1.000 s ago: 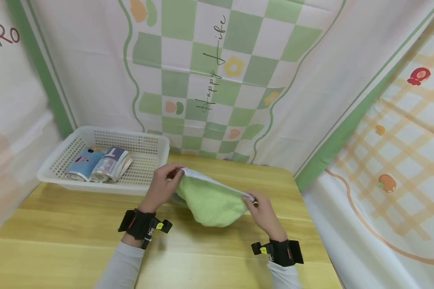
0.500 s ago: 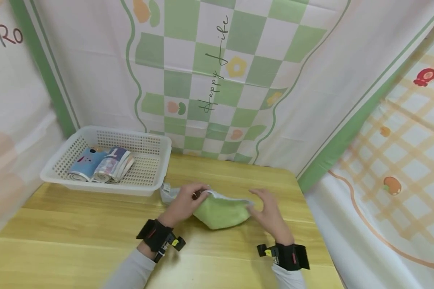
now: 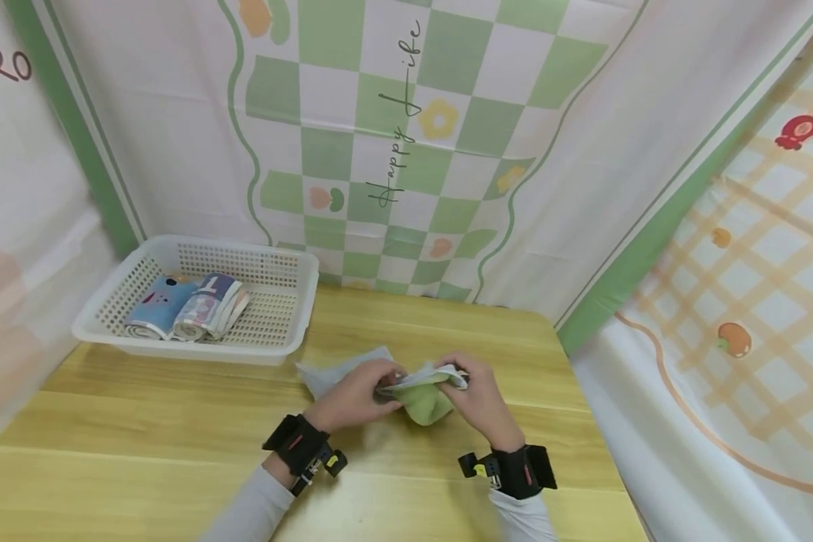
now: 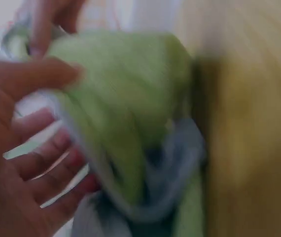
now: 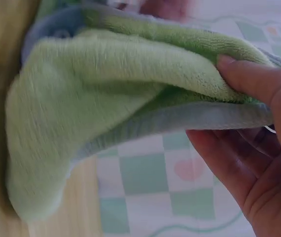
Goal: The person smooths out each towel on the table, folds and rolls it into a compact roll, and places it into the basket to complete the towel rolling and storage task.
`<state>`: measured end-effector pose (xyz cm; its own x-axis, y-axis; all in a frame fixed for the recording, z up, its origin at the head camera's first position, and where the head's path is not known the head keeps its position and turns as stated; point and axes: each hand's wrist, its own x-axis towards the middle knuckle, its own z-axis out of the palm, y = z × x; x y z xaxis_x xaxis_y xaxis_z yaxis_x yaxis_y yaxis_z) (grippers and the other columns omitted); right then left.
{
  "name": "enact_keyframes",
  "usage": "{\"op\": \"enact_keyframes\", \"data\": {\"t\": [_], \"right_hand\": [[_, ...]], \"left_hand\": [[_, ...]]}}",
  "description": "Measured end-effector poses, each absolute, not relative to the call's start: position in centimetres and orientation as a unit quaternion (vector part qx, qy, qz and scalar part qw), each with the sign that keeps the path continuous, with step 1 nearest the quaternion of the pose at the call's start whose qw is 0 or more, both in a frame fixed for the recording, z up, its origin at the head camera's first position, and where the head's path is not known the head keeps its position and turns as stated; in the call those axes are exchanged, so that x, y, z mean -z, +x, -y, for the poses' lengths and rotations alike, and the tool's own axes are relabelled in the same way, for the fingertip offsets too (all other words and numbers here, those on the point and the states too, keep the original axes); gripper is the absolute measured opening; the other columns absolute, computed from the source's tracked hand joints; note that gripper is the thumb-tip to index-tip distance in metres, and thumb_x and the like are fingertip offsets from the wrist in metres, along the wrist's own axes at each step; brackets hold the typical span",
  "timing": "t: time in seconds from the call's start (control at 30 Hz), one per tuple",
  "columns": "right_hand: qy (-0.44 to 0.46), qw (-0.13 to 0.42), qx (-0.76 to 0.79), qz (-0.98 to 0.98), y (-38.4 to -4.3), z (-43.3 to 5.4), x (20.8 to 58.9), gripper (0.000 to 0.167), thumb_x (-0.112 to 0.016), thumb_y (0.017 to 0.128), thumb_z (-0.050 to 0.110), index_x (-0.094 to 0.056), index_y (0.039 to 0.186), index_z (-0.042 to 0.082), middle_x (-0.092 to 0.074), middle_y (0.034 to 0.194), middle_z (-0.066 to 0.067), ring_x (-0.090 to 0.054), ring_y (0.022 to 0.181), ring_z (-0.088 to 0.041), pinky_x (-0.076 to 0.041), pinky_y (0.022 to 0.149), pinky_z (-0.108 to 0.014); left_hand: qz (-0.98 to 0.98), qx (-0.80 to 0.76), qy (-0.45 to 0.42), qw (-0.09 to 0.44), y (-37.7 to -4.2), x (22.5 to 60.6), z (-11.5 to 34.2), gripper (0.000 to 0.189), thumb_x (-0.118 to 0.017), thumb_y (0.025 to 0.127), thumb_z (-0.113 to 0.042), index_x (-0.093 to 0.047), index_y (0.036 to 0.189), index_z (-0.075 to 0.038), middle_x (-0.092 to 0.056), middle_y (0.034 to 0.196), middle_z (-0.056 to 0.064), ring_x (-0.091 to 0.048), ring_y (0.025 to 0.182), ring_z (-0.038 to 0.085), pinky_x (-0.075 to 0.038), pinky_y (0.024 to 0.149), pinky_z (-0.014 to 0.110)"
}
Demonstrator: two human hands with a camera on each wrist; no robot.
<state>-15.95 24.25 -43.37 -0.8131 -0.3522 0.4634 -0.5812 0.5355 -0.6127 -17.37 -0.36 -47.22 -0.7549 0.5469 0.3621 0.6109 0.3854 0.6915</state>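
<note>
Head view: A green-and-grey cloth (image 3: 425,399) bunches between my hands over the wooden table (image 3: 176,429), at four o'clock from the white basket (image 3: 271,305).
Right hand: My right hand (image 3: 477,395), on the cloth's three o'clock side, pinches the edge, thumb on the green pile, fingers beneath the grey hem (image 5: 204,116).
Left hand: My left hand (image 3: 359,395), at nine o'clock, is half open, thumb over the green side, fingers spread behind the edge; through the blur I cannot tell whether it grips.
Loose cloth: A grey flap (image 3: 325,374) juts toward ten o'clock behind my left hand; a green fold (image 3: 425,414) sags at six.
Edges: The step in hand, I judge, is bringing the edges together; a left pinch to match the right would let me pull them taut, nine to three.
Slack: Better to straighten flap and fold first, or creases will likely be trapped.
Pile: It looks thick and springy, so pressing layers flat should serve better than tugging.
Basket: A blue roll (image 3: 161,307) lies toward nine o'clock, a purple-and-white roll (image 3: 210,307) beside it.
</note>
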Motion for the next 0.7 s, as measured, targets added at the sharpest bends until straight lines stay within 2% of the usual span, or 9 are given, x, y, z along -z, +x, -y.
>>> {"op": "enact_keyframes", "data": {"t": [0.1, 0.2, 0.33, 0.43, 0.5, 0.6, 0.7], "right_hand": [[0.245, 0.143, -0.406, 0.869, -15.8, -25.6, 43.0, 0.021, -0.078, 0.087, 0.002, -0.07, 0.101, 0.015, -0.071, 0.095, -0.001, -0.063, 0.08, -0.009, -0.053, 0.067, -0.025], [0.226, 0.144, -0.412, 0.871, -15.7, -26.7, 42.7, 0.009, -0.073, 0.093, 0.009, -0.069, 0.091, 0.017, -0.065, 0.08, 0.002, -0.056, 0.068, -0.006, -0.05, 0.06, -0.024], [0.21, 0.161, -0.399, 0.878, -15.5, -28.2, 42.5, 0.024, -0.063, 0.101, 0.012, -0.063, 0.078, 0.016, -0.055, 0.07, 0.002, -0.047, 0.063, -0.006, -0.043, 0.059, -0.023], [0.206, 0.18, -0.382, 0.883, -15.4, -29.5, 42.5, 0.021, -0.059, 0.103, 0.011, -0.071, 0.086, 0.014, -0.065, 0.082, -0.001, -0.056, 0.071, -0.008, -0.047, 0.066, -0.022], [0.204, 0.188, -0.37, 0.887, -15.6, -30.5, 42.5, 0.018, -0.058, 0.103, 0.009, -0.076, 0.1, 0.01, -0.072, 0.096, -0.005, -0.064, 0.083, -0.012, -0.05, 0.072, -0.021], [0.195, 0.198, -0.344, 0.897, -16.0, -32.0, 42.6, 0.022, -0.06, 0.101, 0.006, -0.074, 0.118, 0.007, -0.073, 0.114, -0.011, -0.069, 0.098, -0.021, -0.053, 0.077, -0.021], [0.179, 0.196, -0.319, 0.91, -16.5, -33.6, 42.2, 0.023, -0.06, 0.101, 0.003, -0.07, 0.122, 0.006, -0.071, 0.116, -0.015, -0.067, 0.094, -0.022, -0.051, 0.071, -0.022]], "left_hand": [[0.868, 0.367, -0.327, 0.066, -17.8, 48.4, 1.5, 0.028, -0.08, 0.086, -0.008, -0.071, 0.113, -0.011, -0.066, 0.1, -0.002, -0.061, 0.092, 0.013, -0.054, 0.081, 0.03], [0.894, 0.328, -0.293, 0.087, -18.2, 49.1, 2.5, 0.018, -0.076, 0.088, -0.004, -0.075, 0.104, -0.012, -0.066, 0.096, -0.001, -0.061, 0.088, 0.015, -0.054, 0.078, 0.031], [0.912, 0.316, -0.256, 0.06, -18.5, 49.5, 3.6, 0.018, -0.075, 0.086, -0.003, -0.074, 0.103, -0.009, -0.064, 0.099, 0.002, -0.061, 0.092, 0.019, -0.055, 0.082, 0.036], [0.917, 0.315, -0.242, 0.029, -18.5, 49.7, 4.3, 0.029, -0.077, 0.084, -0.002, -0.069, 0.111, -0.007, -0.065, 0.107, 0.006, -0.062, 0.098, 0.023, -0.054, 0.086, 0.041], [0.92, 0.315, -0.231, 0.02, -18.4, 49.6, 4.7, 0.035, -0.076, 0.085, -0.002, -0.066, 0.118, -0.006, -0.067, 0.11, 0.009, -0.063, 0.099, 0.024, -0.054, 0.085, 0.042], [0.919, 0.323, -0.221, 0.042, -18.5, 49.0, 5.3, 0.033, -0.073, 0.087, -0.001, -0.066, 0.119, -0.003, -0.071, 0.108, 0.012, -0.066, 0.094, 0.024, -0.056, 0.08, 0.042], [0.917, 0.329, -0.211, 0.079, -19.2, 47.5, 6.0, 0.026, -0.073, 0.091, -0.006, -0.069, 0.117, -0.003, -0.072, 0.106, 0.011, -0.067, 0.09, 0.023, -0.057, 0.077, 0.04]]}}
